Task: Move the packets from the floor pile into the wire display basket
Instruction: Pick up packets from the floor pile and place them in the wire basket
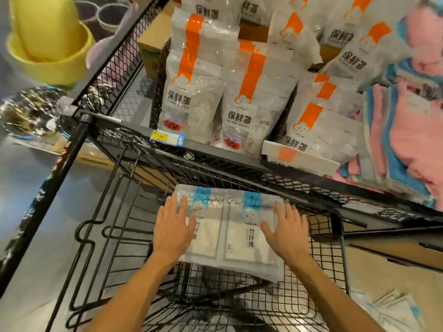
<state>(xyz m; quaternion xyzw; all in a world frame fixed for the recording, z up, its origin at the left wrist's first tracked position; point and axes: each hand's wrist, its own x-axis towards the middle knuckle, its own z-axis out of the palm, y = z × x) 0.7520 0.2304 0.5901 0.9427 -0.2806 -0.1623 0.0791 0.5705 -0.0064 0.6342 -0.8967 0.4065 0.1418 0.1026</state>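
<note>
We see L hand (173,227) & R hand (286,233), fingers spread flat, pressing two blue-label packets (230,232) side by side in wire basket (340,238), at its far edge. More packets on floor (395,310), lower R.

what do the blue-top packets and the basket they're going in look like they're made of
Blue-top packets: apparently thin, glossy clear plastic film; it glints, and the white folded contents show through. What the contents are made of cannot be told.
Wire basket: looks like metal wire with a black coating, given the thin rigid grid and the uniform dark, faintly shiny surface.
</note>
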